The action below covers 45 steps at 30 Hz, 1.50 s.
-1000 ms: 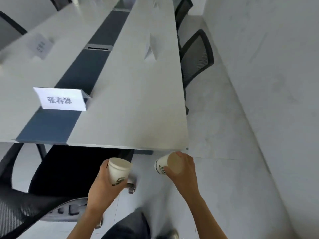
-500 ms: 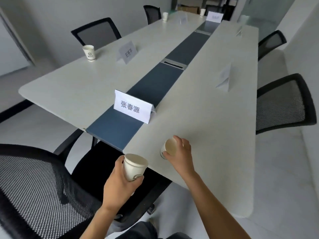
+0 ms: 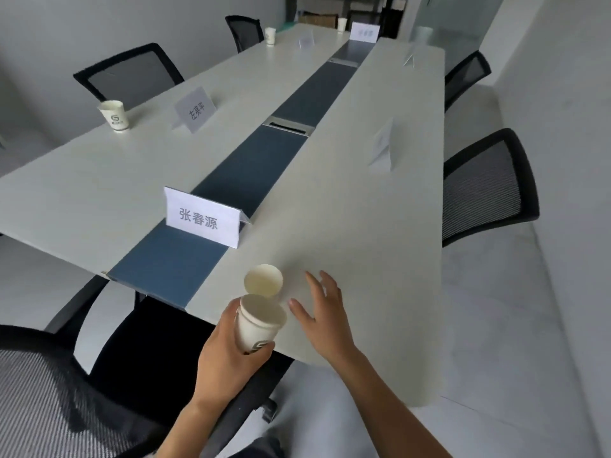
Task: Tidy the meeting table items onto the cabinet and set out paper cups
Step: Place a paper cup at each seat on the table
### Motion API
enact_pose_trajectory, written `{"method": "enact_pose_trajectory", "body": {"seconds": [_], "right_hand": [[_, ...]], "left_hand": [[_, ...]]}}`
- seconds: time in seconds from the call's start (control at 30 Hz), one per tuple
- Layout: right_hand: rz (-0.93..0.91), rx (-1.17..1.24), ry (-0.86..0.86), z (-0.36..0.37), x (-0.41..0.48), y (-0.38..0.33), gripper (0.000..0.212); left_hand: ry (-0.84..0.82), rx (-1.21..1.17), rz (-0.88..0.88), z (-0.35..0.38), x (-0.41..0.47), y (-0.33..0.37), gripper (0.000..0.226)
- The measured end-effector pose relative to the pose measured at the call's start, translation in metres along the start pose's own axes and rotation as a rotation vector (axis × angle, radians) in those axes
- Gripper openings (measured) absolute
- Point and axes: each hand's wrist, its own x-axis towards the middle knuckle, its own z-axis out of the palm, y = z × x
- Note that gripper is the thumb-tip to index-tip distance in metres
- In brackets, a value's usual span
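Note:
My left hand (image 3: pixel 228 355) grips a white paper cup (image 3: pixel 258 327) upright, just in front of the near edge of the long meeting table (image 3: pixel 347 226). A second paper cup (image 3: pixel 263 280) stands on the table right behind it, mouth up. My right hand (image 3: pixel 322 305) hovers beside that cup with fingers spread and holds nothing. More paper cups stand at other seats: one at the left (image 3: pixel 114 115), one further back (image 3: pixel 270 36), one at the far end (image 3: pixel 342 23).
Folded name cards stand on the table: one near me (image 3: pixel 203 218), one at the left (image 3: pixel 195 109), one at the right (image 3: pixel 382 145), others further back. Black mesh chairs line both sides (image 3: pixel 482 186) (image 3: pixel 132 74), and one (image 3: pixel 49 385) stands at my near left.
My right hand set its cup down on the table's near end and let go, fingers now spread. My left hand kept its cup and moved up toward the table edge.

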Motion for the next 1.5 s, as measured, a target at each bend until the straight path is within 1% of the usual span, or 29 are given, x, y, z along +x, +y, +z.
{"method": "enact_pose_trajectory", "body": {"seconds": [0.07,0.1,0.13,0.2,0.27,0.3,0.37,0.47,0.6,0.8,0.9,1.0,1.1,1.2,1.33,1.4,1.5], "right_hand": [[0.032,0.115,0.006,-0.025,-0.024,0.014,0.081],[0.051,0.178,0.004,-0.038,-0.038,0.025,0.081],[0.076,0.234,0.002,-0.054,-0.053,0.036,0.077],[0.143,0.297,-0.013,-0.084,-0.082,0.061,0.062],[0.206,0.296,-0.004,-0.114,-0.112,0.092,0.049],[0.239,0.28,0.02,-0.127,-0.127,0.108,0.047],[0.318,0.261,0.08,-0.152,-0.156,0.138,0.046],[0.416,0.265,0.169,-0.178,-0.194,0.178,0.048],[0.524,0.336,0.27,-0.185,-0.233,0.21,0.046],[0.62,0.419,0.455,-0.205,-0.256,0.244,0.039],[0.644,0.416,0.49,-0.218,-0.254,0.26,0.038],[0.673,0.419,0.518,-0.235,-0.241,0.281,0.037],[0.699,0.424,0.571,-0.261,-0.216,0.306,0.037],[0.685,0.396,0.58,-0.291,-0.18,0.329,0.037],[0.654,0.354,0.557,-0.327,-0.116,0.353,0.038],[0.636,0.352,0.524,-0.344,-0.082,0.359,0.038],[0.589,0.351,0.487,-0.369,-0.032,0.362,0.037]], "left_hand": [[-0.146,-0.014,0.081,0.029,-0.008,0.02,0.07],[-0.236,-0.003,0.125,0.048,-0.014,0.031,0.069],[-0.318,0.019,0.173,0.068,-0.021,0.043,0.07],[-0.43,0.067,0.251,0.11,-0.037,0.066,0.077],[-0.501,0.075,0.302,0.15,-0.055,0.09,0.082],[-0.536,0.077,0.332,0.168,-0.064,0.101,0.085],[-0.619,0.086,0.378,0.201,-0.085,0.122,0.087],[-0.711,0.109,0.441,0.243,-0.113,0.144,0.083],[-0.806,0.221,0.495,0.274,-0.14,0.158,0.076],[-0.938,0.328,0.614,0.312,-0.151,0.186,0.078],[-0.975,0.332,0.633,0.332,-0.146,0.197,0.087],[-0.989,0.348,0.655,0.358,-0.131,0.209,0.082],[-0.94,0.325,0.665,0.385,-0.103,0.222,0.076],[-0.894,0.262,0.662,0.413,-0.068,0.24,0.074],[-0.842,0.229,0.672,0.445,-0.011,0.271,0.074],[-0.788,0.213,0.674,0.454,0.02,0.284,0.072],[-0.705,0.157,0.614,0.463,0.057,0.299,0.07]]}}
